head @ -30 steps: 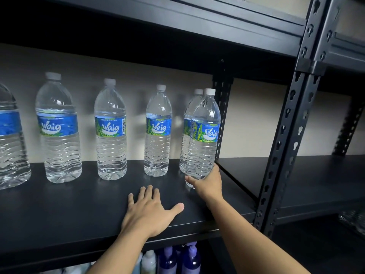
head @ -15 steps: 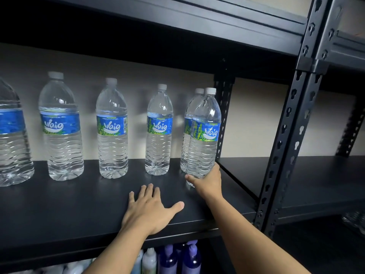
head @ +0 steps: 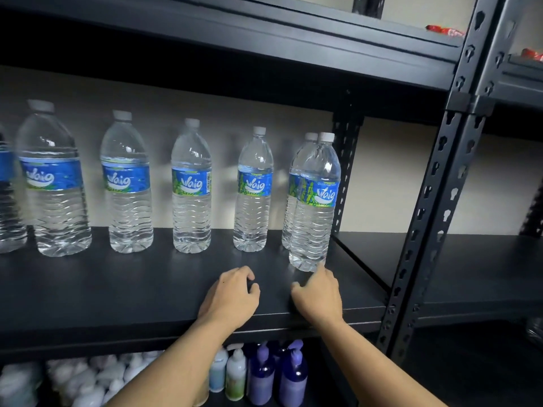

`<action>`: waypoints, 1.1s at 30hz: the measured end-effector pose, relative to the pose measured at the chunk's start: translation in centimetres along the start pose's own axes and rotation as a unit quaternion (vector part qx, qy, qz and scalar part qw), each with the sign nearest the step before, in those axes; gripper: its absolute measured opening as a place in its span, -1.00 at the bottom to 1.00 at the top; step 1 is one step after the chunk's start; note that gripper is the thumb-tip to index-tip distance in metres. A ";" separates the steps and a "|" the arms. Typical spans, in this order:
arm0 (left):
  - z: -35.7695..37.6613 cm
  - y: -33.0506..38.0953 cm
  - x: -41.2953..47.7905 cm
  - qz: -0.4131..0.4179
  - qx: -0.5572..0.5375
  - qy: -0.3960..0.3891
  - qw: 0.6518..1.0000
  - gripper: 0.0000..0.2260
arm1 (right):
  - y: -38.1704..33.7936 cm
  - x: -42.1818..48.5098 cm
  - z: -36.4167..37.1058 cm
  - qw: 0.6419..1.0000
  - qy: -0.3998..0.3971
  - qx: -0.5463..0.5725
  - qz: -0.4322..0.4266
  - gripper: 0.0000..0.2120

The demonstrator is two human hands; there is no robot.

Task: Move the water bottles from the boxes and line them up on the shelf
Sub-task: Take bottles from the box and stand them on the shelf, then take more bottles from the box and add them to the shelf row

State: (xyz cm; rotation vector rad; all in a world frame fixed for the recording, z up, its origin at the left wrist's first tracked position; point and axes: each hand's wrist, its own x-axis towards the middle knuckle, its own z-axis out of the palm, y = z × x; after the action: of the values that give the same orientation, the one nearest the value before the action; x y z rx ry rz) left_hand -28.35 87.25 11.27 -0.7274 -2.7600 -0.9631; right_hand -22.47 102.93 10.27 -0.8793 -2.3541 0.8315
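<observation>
just beyond the right hand (head: 318,292), the nearest water bottle (head: 314,207) stood upright on the black shelf (head: 117,292). that hand lay on the board with fingers loosely bent, gripping nothing; one fingertip (head: 322,273) reached the bottle's foot, though whether it touched could not be told. close behind that bottle and partly hidden by it stood a second bottle (head: 297,171). the left hand (head: 232,295) rested just beside the right, apart from it, knuckles up and fingers curled under, holding nothing. beyond it and off to its left ran a row of waig bottles (head: 191,189), all upright, spaced apart, white caps on. below both wrists, on the lower level, stood purple pump bottles (head: 293,380). to the right of the right hand rose a black slotted post (head: 435,230).
</observation>
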 end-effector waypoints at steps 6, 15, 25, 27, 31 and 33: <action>-5.4 -1.2 -4.4 0.023 -0.042 -0.064 0.997 -0.80 | -4.2 -6.7 -0.6 0.981 -0.140 -0.055 -0.126 -0.58; -21.3 -14.4 -26.1 -0.159 0.092 -0.022 0.983 -0.78 | -15.6 -25.1 4.3 0.865 -0.402 -0.032 -0.300 -0.69; -26.5 -30.9 -58.2 -0.509 0.097 -0.016 0.855 -0.69 | -21.2 -48.3 14.7 0.665 -0.636 -0.076 -0.385 -0.61; -25.5 -32.2 -60.8 -0.537 0.089 -0.036 0.838 -0.72 | -21.3 -51.3 17.0 0.639 -0.654 -0.105 -0.392 -0.66; -22.3 -35.4 -63.6 -0.594 0.031 -0.057 0.802 -0.58 | -21.1 -55.7 20.2 0.613 -0.677 -0.136 -0.383 -0.63; -20.7 -37.5 -65.3 -0.616 0.017 -0.045 0.787 -0.42 | -20.6 -57.5 21.5 0.600 -0.693 -0.143 -0.373 -0.54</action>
State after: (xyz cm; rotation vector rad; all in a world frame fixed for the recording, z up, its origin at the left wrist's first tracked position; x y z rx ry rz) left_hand 10.04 22.91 -10.92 1.2855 -3.1251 -0.9428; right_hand -5.43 42.00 -3.59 1.2959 -3.6190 0.8119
